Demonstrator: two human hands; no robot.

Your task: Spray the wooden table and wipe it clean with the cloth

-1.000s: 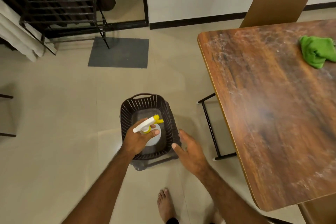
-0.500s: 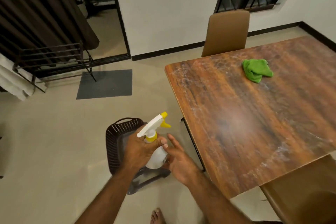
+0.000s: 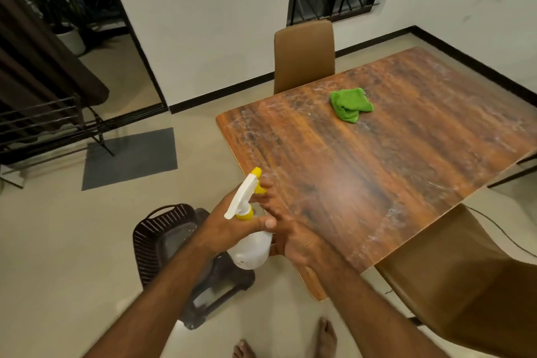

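Observation:
My left hand (image 3: 229,224) grips the neck of a white spray bottle (image 3: 251,250) with a yellow nozzle and trigger, held beside the near left edge of the wooden table (image 3: 377,171). My right hand (image 3: 293,238) lies against the bottle's right side with its fingers stretched up toward the trigger. The tabletop carries whitish smears and streaks. A crumpled green cloth (image 3: 350,104) rests on the table's far part, well away from both hands.
A dark woven basket (image 3: 158,238) sits on a small stool on the floor under my left arm. Brown chairs stand at the table's far end (image 3: 303,55) and near right side (image 3: 465,279). A grey mat (image 3: 130,157) and metal rack lie left.
The bottle has come up out of the basket to table height. My right hand has closed in against its side. The view has tilted up toward the table.

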